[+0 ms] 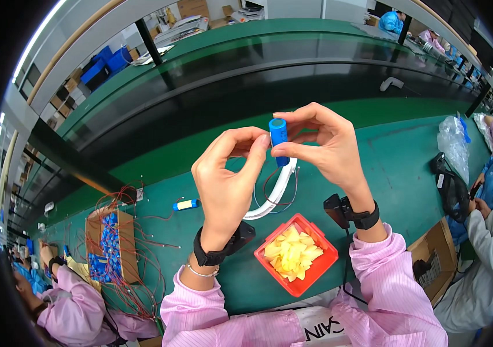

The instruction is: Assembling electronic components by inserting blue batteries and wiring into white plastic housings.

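A blue cylindrical battery cell [279,134] stands nearly upright above the bench, held between both hands. My right hand [330,141] grips it from the right, fingers at its top and thumb lower down. My left hand [226,168] pinches at its left side, thumb and forefinger together; whether a small piece sits between those tips is hidden. Thin red and blue wires [265,186] loop below the cell, beside a curved white band [275,194]. Nearer me is a red square tray [330,257] of pale yellow pieces [292,253].
Another blue cell with a yellow wrap [186,205] lies left on the green bench [399,173]. Further left, a cardboard box [128,246] holds several blue wired cells, red leads trailing out. A dark conveyor belt [258,87] runs beyond. Co-workers sit on both sides; clear plastic bags [453,144] lie right.
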A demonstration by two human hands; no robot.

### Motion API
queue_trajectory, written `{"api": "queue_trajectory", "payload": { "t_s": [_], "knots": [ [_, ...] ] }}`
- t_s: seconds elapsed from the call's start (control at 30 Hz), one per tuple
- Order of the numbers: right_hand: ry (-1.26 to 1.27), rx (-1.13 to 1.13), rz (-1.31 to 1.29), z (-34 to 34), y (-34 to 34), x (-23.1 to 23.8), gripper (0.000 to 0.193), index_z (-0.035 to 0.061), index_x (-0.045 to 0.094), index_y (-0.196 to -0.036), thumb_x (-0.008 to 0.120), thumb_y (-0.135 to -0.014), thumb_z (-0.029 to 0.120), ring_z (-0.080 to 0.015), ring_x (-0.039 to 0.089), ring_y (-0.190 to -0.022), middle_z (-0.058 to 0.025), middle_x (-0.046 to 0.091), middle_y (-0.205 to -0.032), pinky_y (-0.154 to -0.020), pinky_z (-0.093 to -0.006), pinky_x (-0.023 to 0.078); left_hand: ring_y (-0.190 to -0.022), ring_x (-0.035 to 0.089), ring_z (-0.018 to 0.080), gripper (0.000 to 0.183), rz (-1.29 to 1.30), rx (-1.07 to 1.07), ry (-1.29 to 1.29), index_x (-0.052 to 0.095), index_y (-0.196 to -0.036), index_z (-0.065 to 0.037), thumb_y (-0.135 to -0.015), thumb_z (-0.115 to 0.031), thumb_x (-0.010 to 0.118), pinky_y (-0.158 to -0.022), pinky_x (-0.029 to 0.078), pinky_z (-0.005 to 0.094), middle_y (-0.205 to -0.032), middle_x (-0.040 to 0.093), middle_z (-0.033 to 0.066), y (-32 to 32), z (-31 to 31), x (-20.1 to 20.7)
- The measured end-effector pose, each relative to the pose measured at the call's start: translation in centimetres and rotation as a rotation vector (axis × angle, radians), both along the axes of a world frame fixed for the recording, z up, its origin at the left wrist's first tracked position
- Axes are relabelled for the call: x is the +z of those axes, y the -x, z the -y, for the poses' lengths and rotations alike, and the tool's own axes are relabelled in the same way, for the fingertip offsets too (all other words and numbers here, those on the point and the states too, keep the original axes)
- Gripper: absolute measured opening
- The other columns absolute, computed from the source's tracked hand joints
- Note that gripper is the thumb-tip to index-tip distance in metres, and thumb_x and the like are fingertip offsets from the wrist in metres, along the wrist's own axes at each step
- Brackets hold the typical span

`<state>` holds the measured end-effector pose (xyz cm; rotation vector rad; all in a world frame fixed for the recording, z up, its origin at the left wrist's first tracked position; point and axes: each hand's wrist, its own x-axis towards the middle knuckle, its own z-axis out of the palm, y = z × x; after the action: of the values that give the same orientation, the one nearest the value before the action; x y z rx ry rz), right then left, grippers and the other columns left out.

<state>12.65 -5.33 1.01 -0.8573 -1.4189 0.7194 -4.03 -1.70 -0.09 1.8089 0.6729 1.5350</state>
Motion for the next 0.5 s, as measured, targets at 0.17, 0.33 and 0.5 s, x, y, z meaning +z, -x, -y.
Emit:
{"api": "queue_trajectory", "payload": {
  "t_s": [0.17,0.33,0.5],
  "knots": [
    [0.0,0.009,-0.013,0.03,0.0,0.09,0.036,-0.0024,0.065,-0.105,0.078,-0.072,-0.002,-0.0151,0.066,-0.085,-0.0088,0.066,-0.098,-0.073,-0.0282,0.057,-0.071,0.065,0.0135,0.01,0.007,-0.017,0.004,0.068,-0.09,0.003,-0.082,-0.003,0.069,-0.067,0.051,0.0249,-0.081,0.069,0.0091,0.07,0.0,0.06],
    [-0.04,0.011,0.008,-0.04,0.05,0.01,0.034,-0.0014,0.066,-0.106,0.077,-0.074,0.001,-0.0125,0.066,-0.083,-0.0058,0.067,-0.093,-0.073,-0.0268,0.057,-0.07,0.064,0.0133,0.01,-0.004,0.006,-0.02,0.068,-0.09,0.003,-0.082,-0.002,0.069,-0.066,0.051,0.0246,-0.081,0.069,0.0089,0.1,0.08,0.12],
    [-0.073,-0.024,0.037,0.06,0.04,0.07,0.033,-0.0012,0.067,-0.104,0.078,-0.073,0.001,-0.0124,0.066,-0.082,-0.0058,0.068,-0.091,-0.072,-0.0262,0.056,-0.069,0.064,0.0125,0.009,-0.029,0.009,-0.047,0.068,-0.089,0.004,-0.081,-0.001,0.069,-0.064,0.051,0.0242,-0.08,0.068,0.0087,0.16,0.1,0.23]
  ]
}}
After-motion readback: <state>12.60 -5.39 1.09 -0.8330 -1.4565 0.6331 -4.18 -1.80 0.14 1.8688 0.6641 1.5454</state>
